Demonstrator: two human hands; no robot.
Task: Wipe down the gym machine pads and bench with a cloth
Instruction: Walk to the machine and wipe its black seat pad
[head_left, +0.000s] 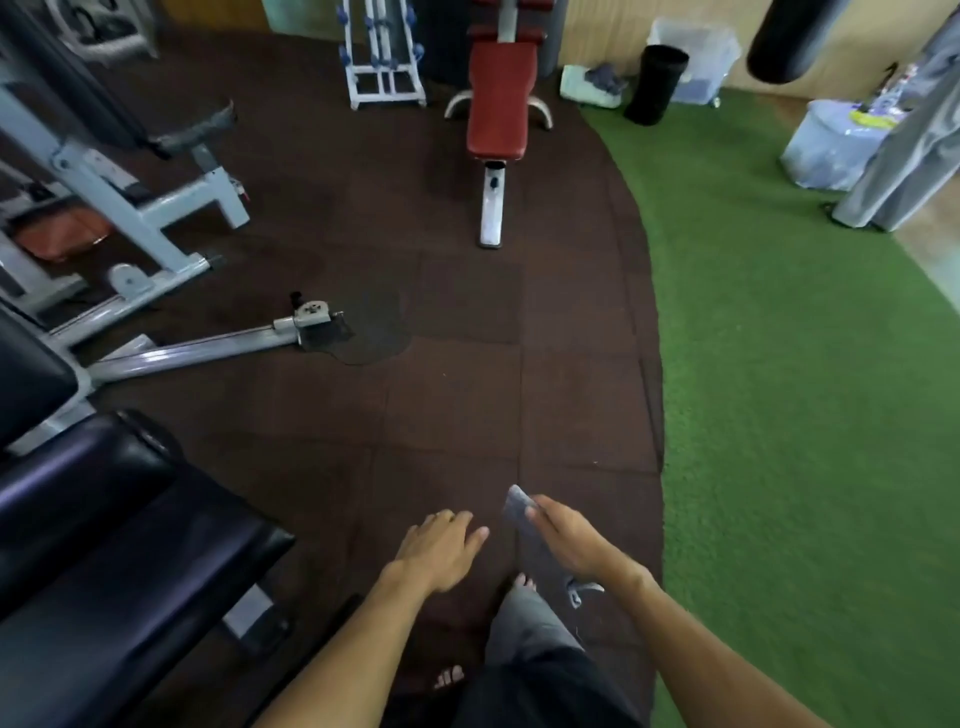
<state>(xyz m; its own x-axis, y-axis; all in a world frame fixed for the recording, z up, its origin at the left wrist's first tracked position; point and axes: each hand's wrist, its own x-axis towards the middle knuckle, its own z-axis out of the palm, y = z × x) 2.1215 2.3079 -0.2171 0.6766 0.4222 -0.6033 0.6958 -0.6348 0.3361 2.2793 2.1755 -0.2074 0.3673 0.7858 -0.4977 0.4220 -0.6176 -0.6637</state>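
My right hand (569, 540) grips a grey-blue cloth (524, 519) that hangs down in front of my legs. Just to its left, my left hand (441, 545) is held out palm down with fingers loosely apart and nothing in it. A black padded bench (119, 545) fills the lower left, close to my left arm. A red padded bench (498, 98) on a white frame stands across the dark rubber floor, straight ahead at the back. Both hands are over bare floor, touching no pad.
A grey machine frame (156, 218) and a long steel bar (208, 348) lie on the floor at left. Green turf (805, 389) covers the right side. At the back stand a white rack (382, 57), a black cylinder (655, 83), plastic bins (831, 145) and a hanging punch bag (789, 36).
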